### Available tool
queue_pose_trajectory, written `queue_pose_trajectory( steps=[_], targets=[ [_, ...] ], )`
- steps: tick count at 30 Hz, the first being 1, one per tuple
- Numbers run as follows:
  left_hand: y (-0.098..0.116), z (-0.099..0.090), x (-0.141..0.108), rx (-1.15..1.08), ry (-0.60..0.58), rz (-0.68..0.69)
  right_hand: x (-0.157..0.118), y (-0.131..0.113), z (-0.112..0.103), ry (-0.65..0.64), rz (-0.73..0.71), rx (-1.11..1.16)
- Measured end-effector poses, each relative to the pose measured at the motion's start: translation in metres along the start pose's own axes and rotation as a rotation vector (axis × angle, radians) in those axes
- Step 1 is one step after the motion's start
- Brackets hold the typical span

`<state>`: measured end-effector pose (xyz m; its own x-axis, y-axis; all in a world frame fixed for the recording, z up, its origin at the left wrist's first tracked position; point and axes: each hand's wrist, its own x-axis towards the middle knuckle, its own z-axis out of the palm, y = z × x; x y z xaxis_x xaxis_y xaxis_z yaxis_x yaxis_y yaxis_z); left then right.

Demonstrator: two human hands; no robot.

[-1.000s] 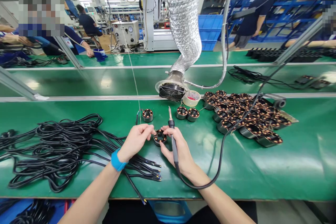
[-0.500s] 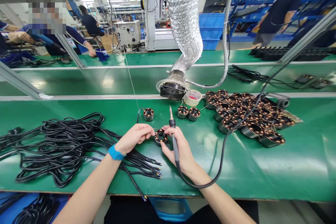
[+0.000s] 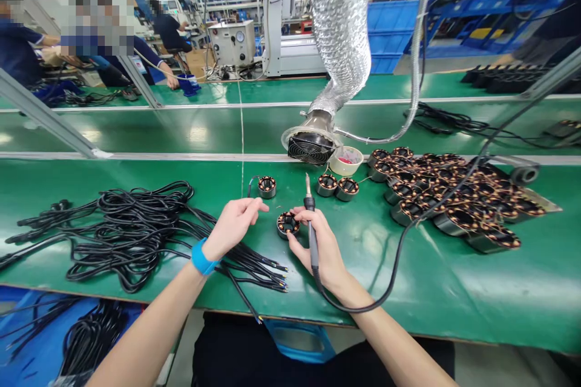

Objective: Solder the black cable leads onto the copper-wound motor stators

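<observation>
My right hand point(image 3: 321, 248) carries a soldering iron point(image 3: 312, 233), its tip pointing up and away, and its thumb and fingers also rest on the right side of a copper-wound ring point(image 3: 287, 225). Left of that ring, my left hand point(image 3: 238, 224) has its fingers closed together above the cable ends; whether something small is between them is hidden. A single ring with a dark lead point(image 3: 267, 187) stands farther back. Two more rings point(image 3: 337, 187) sit side by side behind the iron. Black cables point(image 3: 140, 224) lie at the left, their stripped ends beside my left wrist.
Many wound rings point(image 3: 445, 193) crowd the right side of the green table point(image 3: 408, 290). A fan on a foil duct point(image 3: 311, 146) hangs over the back edge, beside a round tub point(image 3: 345, 161). People work beyond the rear bench.
My left hand has moved away from the ring, leaving a gap between them. My right hand still holds the iron and touches the ring. The whole view has shifted.
</observation>
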<state>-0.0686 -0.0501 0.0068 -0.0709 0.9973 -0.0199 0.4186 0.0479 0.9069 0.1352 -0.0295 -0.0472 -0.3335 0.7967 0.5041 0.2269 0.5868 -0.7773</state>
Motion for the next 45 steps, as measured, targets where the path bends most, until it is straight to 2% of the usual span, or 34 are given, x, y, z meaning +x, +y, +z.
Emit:
queue_pose_trajectory(
  steps=[1,4,6,9,15,18,22,24,26,29,32,34,39,42,45],
  targets=[
    [0.0,-0.004,-0.01,0.132,-0.025,0.083,0.0,0.0,0.0,0.003,0.003,-0.003],
    [-0.006,-0.01,-0.039,0.479,-0.254,0.283,0.0,-0.001,-0.002,0.017,0.01,-0.024],
    [-0.01,-0.011,-0.054,0.659,-0.354,0.329,0.0,0.0,-0.003,0.034,0.011,-0.043],
    [-0.015,-0.009,-0.063,0.817,-0.397,0.341,0.001,0.001,-0.003,0.065,-0.001,-0.071],
    [-0.013,-0.01,-0.056,0.937,-0.412,0.391,0.002,0.004,-0.002,0.08,-0.021,-0.096],
    [-0.012,-0.033,-0.053,1.021,-0.36,0.399,0.002,0.005,-0.002,0.079,-0.023,-0.093],
    [-0.016,-0.081,-0.05,1.304,-0.302,0.278,0.002,0.006,-0.001,0.082,-0.023,-0.082],
    [-0.022,-0.098,-0.049,1.401,-0.299,0.24,0.003,0.005,-0.001,0.084,-0.021,-0.082],
    [-0.027,-0.107,-0.047,1.426,-0.295,0.245,0.003,0.004,-0.002,0.082,-0.017,-0.083],
    [-0.033,-0.111,-0.041,1.371,-0.293,0.281,0.003,0.002,-0.002,0.082,-0.015,-0.08],
    [-0.029,-0.107,-0.033,1.228,-0.313,0.294,0.003,0.003,-0.002,0.08,-0.012,-0.075],
    [-0.022,-0.099,-0.029,1.105,-0.338,0.313,0.003,0.005,-0.002,0.074,-0.008,-0.077],
    [-0.004,-0.054,-0.023,0.831,-0.443,0.458,0.003,0.011,-0.002,0.079,-0.023,-0.087],
    [0.005,-0.032,-0.015,0.676,-0.441,0.498,0.006,0.014,-0.003,0.068,-0.02,-0.079],
    [0.014,-0.019,-0.005,0.534,-0.428,0.507,0.01,0.016,-0.003,0.056,-0.014,-0.069]
  ],
)
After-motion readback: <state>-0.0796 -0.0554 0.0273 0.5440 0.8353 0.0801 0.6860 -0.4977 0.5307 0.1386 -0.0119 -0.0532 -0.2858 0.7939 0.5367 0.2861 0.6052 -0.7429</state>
